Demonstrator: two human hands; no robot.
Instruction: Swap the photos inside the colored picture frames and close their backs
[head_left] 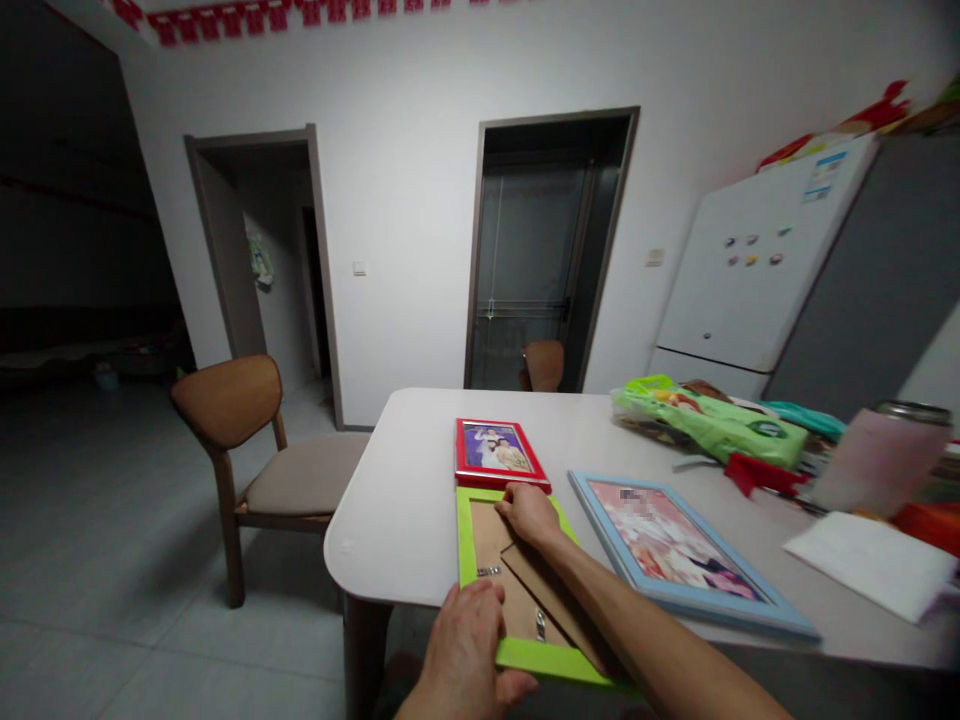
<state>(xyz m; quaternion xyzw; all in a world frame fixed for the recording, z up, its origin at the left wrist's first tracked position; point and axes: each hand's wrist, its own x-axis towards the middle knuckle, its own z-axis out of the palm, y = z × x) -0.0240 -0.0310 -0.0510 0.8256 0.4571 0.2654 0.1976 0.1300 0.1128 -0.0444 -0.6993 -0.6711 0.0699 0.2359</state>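
A green picture frame (466, 540) lies face down on the white table (405, 480), its brown backing board and stand showing. My left hand (465, 640) rests flat on the near part of the backing, fingers stretched out. My right hand (529, 512) reaches across to the frame's far edge, fingers curled and pressing on the backing there. Just beyond it lies a red picture frame (499, 452) face up with a photo. To the right lies a larger blue picture frame (682, 550), also face up.
A wooden chair (251, 450) stands left of the table. At the table's right are a green plastic packet (705, 415), a pink cup (877, 455) and white paper (874, 560). A white fridge (757, 280) stands behind. Two doorways open in the far wall.
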